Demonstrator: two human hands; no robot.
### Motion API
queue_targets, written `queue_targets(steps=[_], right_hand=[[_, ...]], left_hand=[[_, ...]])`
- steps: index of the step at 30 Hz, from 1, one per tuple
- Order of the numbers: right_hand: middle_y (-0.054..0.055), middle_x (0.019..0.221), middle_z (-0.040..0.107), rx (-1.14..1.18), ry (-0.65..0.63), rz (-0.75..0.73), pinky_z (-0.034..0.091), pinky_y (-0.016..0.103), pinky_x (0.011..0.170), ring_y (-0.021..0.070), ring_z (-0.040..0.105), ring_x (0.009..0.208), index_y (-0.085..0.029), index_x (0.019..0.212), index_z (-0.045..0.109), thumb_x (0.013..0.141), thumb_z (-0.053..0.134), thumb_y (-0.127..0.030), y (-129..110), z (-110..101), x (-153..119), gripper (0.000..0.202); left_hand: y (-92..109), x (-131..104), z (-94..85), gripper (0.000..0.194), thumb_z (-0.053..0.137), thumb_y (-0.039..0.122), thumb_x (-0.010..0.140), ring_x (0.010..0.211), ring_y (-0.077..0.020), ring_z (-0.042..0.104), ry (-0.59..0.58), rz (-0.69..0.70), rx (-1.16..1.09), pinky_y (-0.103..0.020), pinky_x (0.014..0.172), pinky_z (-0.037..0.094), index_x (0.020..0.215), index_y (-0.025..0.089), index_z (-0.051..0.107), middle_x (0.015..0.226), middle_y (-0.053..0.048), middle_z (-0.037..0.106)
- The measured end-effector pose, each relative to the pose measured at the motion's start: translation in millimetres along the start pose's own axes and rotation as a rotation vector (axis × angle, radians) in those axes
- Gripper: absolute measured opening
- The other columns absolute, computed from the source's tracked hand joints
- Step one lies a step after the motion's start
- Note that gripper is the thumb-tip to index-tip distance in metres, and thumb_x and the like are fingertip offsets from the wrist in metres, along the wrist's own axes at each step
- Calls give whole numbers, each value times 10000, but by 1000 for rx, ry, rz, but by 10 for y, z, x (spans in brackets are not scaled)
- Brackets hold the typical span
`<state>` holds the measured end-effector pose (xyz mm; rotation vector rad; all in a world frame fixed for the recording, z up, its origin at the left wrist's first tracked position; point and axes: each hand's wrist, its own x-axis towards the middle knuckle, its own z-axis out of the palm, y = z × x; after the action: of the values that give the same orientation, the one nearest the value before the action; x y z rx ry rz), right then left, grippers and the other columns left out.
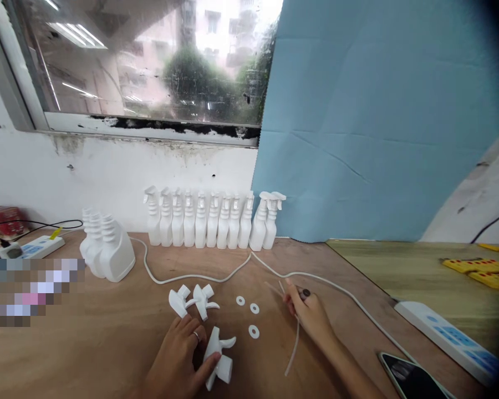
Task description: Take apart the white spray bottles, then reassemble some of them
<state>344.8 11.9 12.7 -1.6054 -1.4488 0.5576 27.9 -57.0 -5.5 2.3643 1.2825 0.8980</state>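
Observation:
My left hand [183,352] rests on the table with its thumb against a white spray head [218,357]; its other fingertips are near two more white spray heads [178,301], [203,301]. My right hand [305,310] is closed around a thin translucent tube [293,352], whose lower end hangs below the fingers. A second tube piece shows above the fingertips. Between the hands lie white ring washers [254,331], [254,308], [240,301]. At the back, several white spray bottles [200,221] with heads stand in a row.
Headless white bottles [116,252] stand at the left. A white cable [208,277] runs across the table [108,343]. Power strips [449,338], [41,246] lie at both sides, and a phone [411,377] is at the lower right. Yellow strips [482,269] lie farther right.

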Motion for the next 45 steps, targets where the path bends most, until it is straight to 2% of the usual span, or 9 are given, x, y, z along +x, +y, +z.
queue_targets(steps=[4,9,15,20,26,34,39,43,45], right_hand=[[44,461,537,-163,134,-146,393,262,488,180,544,474,-189,545,577,897,324,-655,49,-3,-49,637],[52,507,597,-181,7,-384,417,248,519,166,556,485,-191,558,607,912,402,-575,-11,214,-216,562],[49,543,632,-179,-61,-568,445,245,550,158,594,494,-179,600,647,949,412,-434,-18,377,-314,493],[44,544,624,-178,-44,-587,455,253,559,157,592,499,-170,600,628,962,388,-401,54,381,-287,492],[10,481,538,-171,-26,-550,391,244,501,137,531,439,-162,577,593,967,379,-388,57,365,-278,499],[11,550,570,-109,-12,-569,400,250,564,140,563,516,-166,631,572,975,394,-323,89,377,-300,418],[21,622,577,-38,-3,-565,414,262,606,151,571,592,-176,703,578,976,400,-305,19,375,-289,351],[37,720,572,94,-135,-618,428,278,680,164,556,699,-183,738,586,966,426,-294,-357,355,-223,300],[39,750,567,185,-188,-599,429,279,688,166,539,720,-184,759,602,943,479,-333,-689,357,-217,267]], left_hand=[[26,3,25,242,560,321,880,730,-202,543,80,46,125,-340,702,442,694,184,490,746,-43,595],[-157,197,-111,211,499,283,913,713,-171,561,227,11,151,-294,678,443,723,195,526,741,-27,594],[-841,1188,-941,127,512,268,840,982,-240,575,607,-152,231,-374,886,467,870,177,596,1011,-107,578],[-1307,1901,-1691,338,571,340,818,1338,-370,300,754,-338,276,-507,1094,270,1105,169,626,1414,-168,340],[-1499,2072,-1865,383,542,299,804,1303,-327,406,675,-396,205,-453,1095,304,1142,140,624,1297,-170,517],[-1059,1959,-1968,407,556,270,770,1291,-289,421,864,-330,100,-383,1114,287,1141,111,610,1287,-171,499],[-565,1782,-2080,353,559,343,796,1037,-231,567,917,-245,-38,-348,935,449,1092,165,629,1187,-112,558],[-75,1477,-1939,262,555,376,813,799,-172,590,858,-166,-230,-294,782,486,955,167,625,859,-35,621],[203,1300,-1783,196,632,321,778,801,-154,574,772,-56,-529,-274,796,465,889,160,615,849,-19,602]])
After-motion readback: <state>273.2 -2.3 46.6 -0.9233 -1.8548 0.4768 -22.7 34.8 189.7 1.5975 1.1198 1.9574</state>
